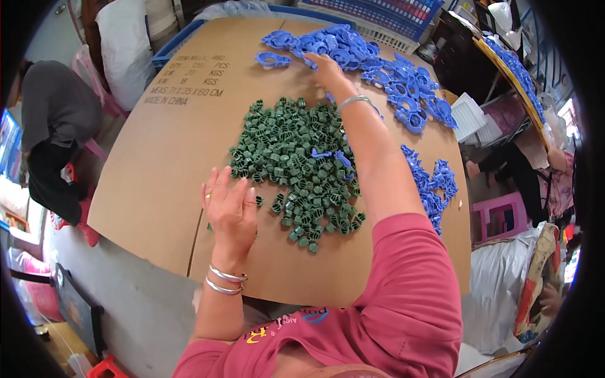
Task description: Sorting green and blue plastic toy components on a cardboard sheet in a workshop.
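A mound of small dark green plastic pieces (pixel 283 142) covers the middle of the cardboard tabletop. My left hand (pixel 230 208) is at its near left edge, fingers stretched and somewhat apart, with nothing seen in it. Across the mound reaches my right arm. At the far side, my right hand (pixel 329 74) is at the edge of a heap of blue plastic ring-shaped parts (pixel 340 45), its fingers extended toward them and partly hidden. A few small blue pieces (pixel 341 159) lie on top of the green ones.
More blue ring-shaped parts (pixel 413 94) spread along the far right, and small blue pieces (pixel 435 189) are piled by the right edge. A blue crate (pixel 397 16) stands behind the cardboard (pixel 151 170). One person sits at left, another at right near a pink stool (pixel 501 217).
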### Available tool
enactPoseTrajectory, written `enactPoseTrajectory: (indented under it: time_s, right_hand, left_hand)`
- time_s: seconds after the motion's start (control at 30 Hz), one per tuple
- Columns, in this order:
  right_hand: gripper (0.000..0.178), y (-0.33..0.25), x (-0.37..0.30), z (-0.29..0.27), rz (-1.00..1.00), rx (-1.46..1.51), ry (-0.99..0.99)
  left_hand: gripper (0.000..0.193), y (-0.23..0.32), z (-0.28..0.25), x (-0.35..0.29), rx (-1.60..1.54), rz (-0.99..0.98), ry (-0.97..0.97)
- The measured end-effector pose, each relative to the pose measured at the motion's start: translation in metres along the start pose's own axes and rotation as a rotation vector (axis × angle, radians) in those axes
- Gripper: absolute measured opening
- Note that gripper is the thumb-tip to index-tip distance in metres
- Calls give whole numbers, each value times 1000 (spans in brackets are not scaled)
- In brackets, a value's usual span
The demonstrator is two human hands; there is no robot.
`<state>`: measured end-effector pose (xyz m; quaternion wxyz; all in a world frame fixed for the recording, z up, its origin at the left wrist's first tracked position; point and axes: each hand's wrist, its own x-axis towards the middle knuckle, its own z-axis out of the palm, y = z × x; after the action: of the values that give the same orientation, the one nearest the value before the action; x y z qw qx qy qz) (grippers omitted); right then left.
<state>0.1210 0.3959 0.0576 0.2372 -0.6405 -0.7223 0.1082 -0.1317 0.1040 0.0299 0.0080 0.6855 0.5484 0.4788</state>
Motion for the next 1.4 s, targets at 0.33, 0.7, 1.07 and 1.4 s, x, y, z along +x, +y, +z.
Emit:
enactPoseTrajectory:
  time_s: [0.33, 0.7, 1.07, 1.4]
  right_hand:
    - [67, 50, -66, -71, -103, -233, -447]
    - [52, 43, -99, -74, -4, -327, -227]
    - [33, -33, -167, -97, -435, -169, 273]
    - [19, -53, -470, -168, -506, -359, 386]
  left_hand:
    - [17, 7, 8, 0, -13, 5, -33]
    - [17, 1, 8, 0, -34, -44, -3]
    - [19, -12, 6, 5, -60, -126, 8]
    - [28, -86, 29, -4, -772, -332, 23]
